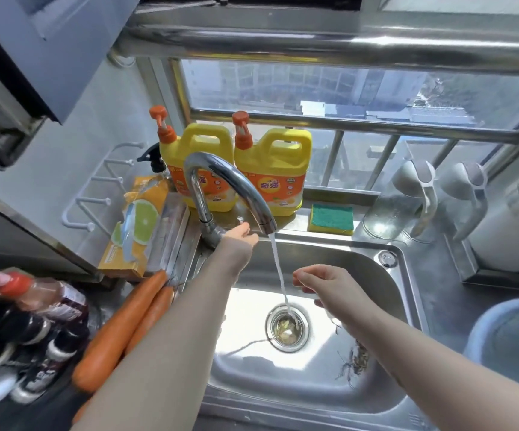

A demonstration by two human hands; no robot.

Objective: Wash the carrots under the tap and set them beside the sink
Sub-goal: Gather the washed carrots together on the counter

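Head view: two long orange carrots [121,325] just left of steel sink [376,353]. Likely stiff, light, slippery wet; I'd grasp mid-length; left hand [242,234] pinches chrome tap lever [239,219] behind sink; right hand [320,283] empty, loosely curled, over sink.

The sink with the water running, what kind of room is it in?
Most likely a home kitchen: a steel sink with a running tap, yellow dish soap bottles and a sponge behind it, and carrots lying beside it.
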